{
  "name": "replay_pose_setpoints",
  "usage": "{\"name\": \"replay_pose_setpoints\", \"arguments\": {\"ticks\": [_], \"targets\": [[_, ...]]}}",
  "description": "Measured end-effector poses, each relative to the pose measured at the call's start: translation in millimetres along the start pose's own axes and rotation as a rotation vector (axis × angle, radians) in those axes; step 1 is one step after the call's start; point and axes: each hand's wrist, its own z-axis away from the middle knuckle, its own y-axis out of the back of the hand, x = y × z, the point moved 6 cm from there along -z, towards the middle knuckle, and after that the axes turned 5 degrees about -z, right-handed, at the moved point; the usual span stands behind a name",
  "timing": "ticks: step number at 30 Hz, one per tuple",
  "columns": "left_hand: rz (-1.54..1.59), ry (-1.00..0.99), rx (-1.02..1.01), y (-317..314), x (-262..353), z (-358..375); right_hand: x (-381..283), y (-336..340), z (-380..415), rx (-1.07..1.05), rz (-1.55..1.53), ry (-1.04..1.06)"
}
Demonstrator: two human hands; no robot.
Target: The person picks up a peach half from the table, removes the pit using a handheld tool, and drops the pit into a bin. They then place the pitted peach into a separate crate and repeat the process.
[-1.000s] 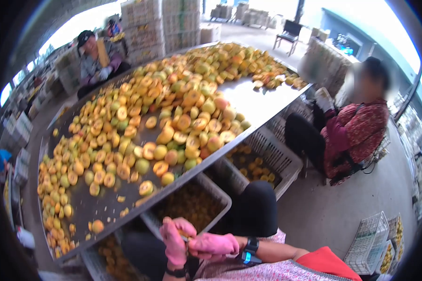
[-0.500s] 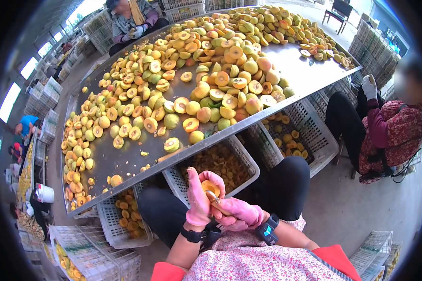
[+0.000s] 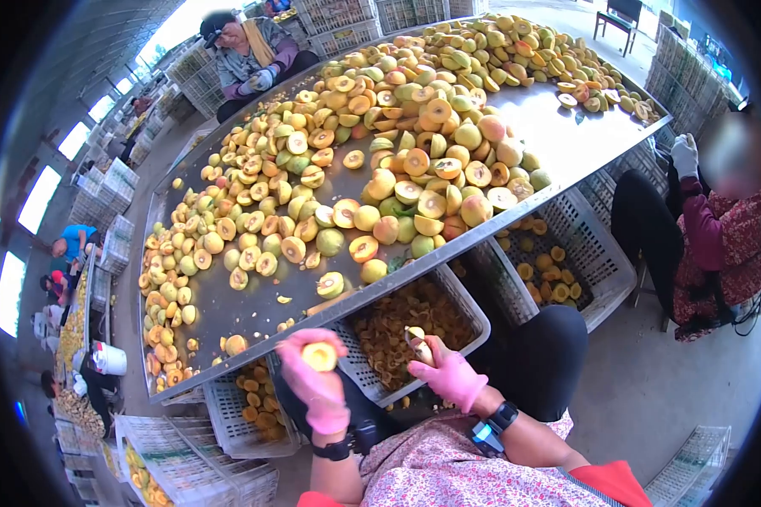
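My left hand [image 3: 314,387], in a pink glove and slightly blurred, holds a yellow peach half [image 3: 319,357] with its hollow facing up. To its right, my right hand [image 3: 453,380], also gloved in pink, is closed around a small hand tool [image 3: 418,340] with a metal end; a pale bit shows at its tip, too small to name. Beneath the right hand sits a crate of brownish scraps [image 3: 406,325]. Halved peaches [image 3: 330,285] are heaped on the metal table [image 3: 228,291] in front of me.
Crates of hollowed halves [image 3: 258,397] stand low on the left and under the table's right side [image 3: 621,283]. A person [image 3: 723,237] sits at the right, another [image 3: 254,59] across the table. Stacked crates [image 3: 186,460] are at lower left. The table's metal edge [image 3: 414,264] runs before my knees.
My hands have moved apart: the left went leftward with the peach half, the right rightward and up with the tool. The whole view has shifted slightly.
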Motion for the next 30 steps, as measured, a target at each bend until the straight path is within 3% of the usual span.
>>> {"name": "replay_pose_setpoints", "arguments": {"ticks": [2,4,6,8,9,10,11,12,13,14,15,16,17,19,21,22,24,25,26,28,29,30], "targets": [[-0.660,-0.218,0.190,61.5,39.9,-1.3,81.6,-18.0,-20.5,-0.055,0.565,-0.167],[-1.449,-0.478,0.273,111.2,52.8,-14.1,121.0,-29.7,-22.1,-0.141,0.625,-0.280],[-1.583,-0.405,0.293,119.6,62.8,-21.9,118.6,-34.9,-24.5,-0.112,0.653,-0.219],[-1.465,-0.325,0.126,108.4,61.7,-43.1,76.5,-26.7,-19.7,0.076,0.554,0.056],[-1.371,-0.249,0.026,90.7,57.6,-55.4,66.2,-25.7,-16.9,0.112,0.543,0.067],[-1.367,-0.300,-0.064,71.1,50.7,-66.8,61.8,-25.1,-13.2,0.117,0.540,0.071],[-1.113,0.016,-0.133,39.7,48.4,-75.1,60.6,-25.5,-10.8,0.085,0.516,0.045],[-1.222,-0.139,-0.206,43.7,14.5,-100.7,60.9,-25.4,-10.3,0.055,0.492,0.020],[-1.202,0.010,-0.305,24.4,1.2,-112.7,61.5,-23.4,-9.8,0.065,0.491,0.025],[-1.358,-0.028,-0.381,10.2,-12.9,-127.8,63.3,-22.9,-8.5,0.046,0.500,0.041],[-1.330,0.148,-0.485,-15.2,-8.2,-126.4,63.5,-22.5,-8.3,0.028,0.507,0.055],[-1.250,0.198,-0.558,-18.6,-29.7,-136.9,59.6,-20.3,-7.7,0.037,0.506,0.058],[-1.300,0.160,-0.645,-13.4,-62.5,-157.3,53.5,-17.1,-6.0,0.057,0.491,0.060],[-1.353,0.114,-0.737,-24.3,-71.3,-169.1,49.6,-11.6,-5.7,0.084,0.470,0.062],[-1.178,0.375,-0.847,-28.6,-78.0,-166.0,49.6,-13.0,-5.2,0.047,0.413,0.082],[-1.183,0.371,-0.851,-32.9,-70.6,-161.0,46.3,-12.1,-4.9,0.052,0.407,0.083],[-0.965,0.271,-0.636,-35.6,-46.2,-148.5,32.4,-10.4,1.0,0.098,0.295,0.126],[-0.970,0.033,-0.498,-38.7,-26.3,-136.6,25.4,-9.4,2.1,0.030,0.233,0.048],[-0.976,0.037,-0.496,-38.8,-24.1,-118.0,11.2,-7.1,5.9,0.025,0.228,0.047],[0.024,0.377,-0.355,-35.2,-27.8,-77.4,-25.6,-1.0,19.3,0.047,0.044,0.090],[0.092,0.443,-0.366,-38.7,-26.4,-55.6,-47.2,0.9,27.0,-0.021,-0.038,0.058],[0.164,0.513,-0.377,-42.9,-26.2,-33.2,-60.1,-0.2,32.5,0.020,-0.032,0.186]]}}
